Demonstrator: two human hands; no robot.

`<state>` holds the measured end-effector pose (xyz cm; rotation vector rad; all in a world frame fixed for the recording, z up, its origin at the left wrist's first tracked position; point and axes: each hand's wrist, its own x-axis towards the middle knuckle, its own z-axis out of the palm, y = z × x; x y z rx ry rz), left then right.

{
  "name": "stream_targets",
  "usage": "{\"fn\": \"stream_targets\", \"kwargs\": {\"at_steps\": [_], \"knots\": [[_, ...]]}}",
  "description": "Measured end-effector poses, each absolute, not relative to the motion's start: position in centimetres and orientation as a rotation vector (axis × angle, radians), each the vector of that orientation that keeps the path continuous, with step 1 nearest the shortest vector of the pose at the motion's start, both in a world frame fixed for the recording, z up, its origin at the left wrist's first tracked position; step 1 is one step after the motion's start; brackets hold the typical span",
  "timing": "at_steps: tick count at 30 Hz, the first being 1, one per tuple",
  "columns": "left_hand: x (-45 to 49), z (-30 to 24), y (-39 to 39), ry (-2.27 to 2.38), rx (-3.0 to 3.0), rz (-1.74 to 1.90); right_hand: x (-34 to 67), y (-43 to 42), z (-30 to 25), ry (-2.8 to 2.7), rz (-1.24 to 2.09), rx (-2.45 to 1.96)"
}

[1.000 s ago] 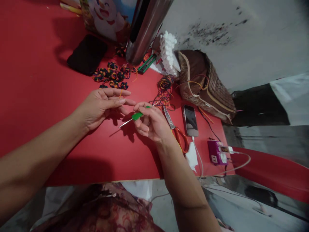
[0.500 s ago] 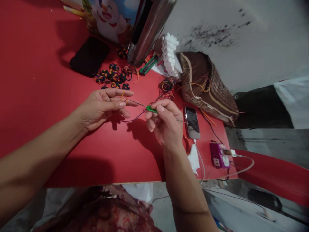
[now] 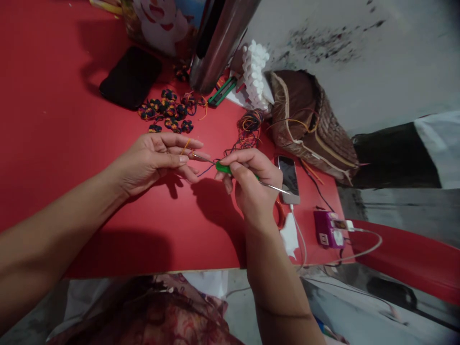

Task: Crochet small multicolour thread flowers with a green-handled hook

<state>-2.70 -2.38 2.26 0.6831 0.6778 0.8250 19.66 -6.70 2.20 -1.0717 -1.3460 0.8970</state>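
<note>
My right hand (image 3: 251, 179) is closed around the green grip of a crochet hook (image 3: 223, 167). One thin metal end points left to my other hand, and the other end sticks out at the right. Orange and dark yarn (image 3: 186, 146) is pinched between thumb and fingers of my left hand (image 3: 158, 160), with an orange strand looped over the index finger. The hook's tip meets the yarn at those fingertips. A dark strand hangs between the hands. Behind them lie several small dark-and-orange crocheted flowers (image 3: 168, 110) and a tangled yarn bundle (image 3: 249, 122).
A black pouch-like object (image 3: 131, 79) lies at the back left, near a metallic cylinder (image 3: 215, 48). A green cutter (image 3: 222, 92), white stacked pieces (image 3: 256, 72) and a brown bag (image 3: 298, 110) line the wall side. At right are a phone (image 3: 288, 177) on a cable and a purple box (image 3: 328, 229).
The right hand has shifted slightly right and tilted, so the hook's rear end shows more. The left hand still pinches the yarn. The view has moved a little.
</note>
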Motion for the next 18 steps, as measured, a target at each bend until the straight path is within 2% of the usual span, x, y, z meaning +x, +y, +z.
{"fn": "stream_targets", "kwargs": {"at_steps": [13, 18], "knots": [[-2.9, 2.2, -2.6, 0.549, 0.688, 0.722, 19.3, -5.8, 3.5, -1.104, 1.303, -0.994], [-2.3, 2.3, -2.9, 0.600, 0.640, 0.822, 18.8, -5.6, 2.8, -1.123, 1.308, -0.900]]}}
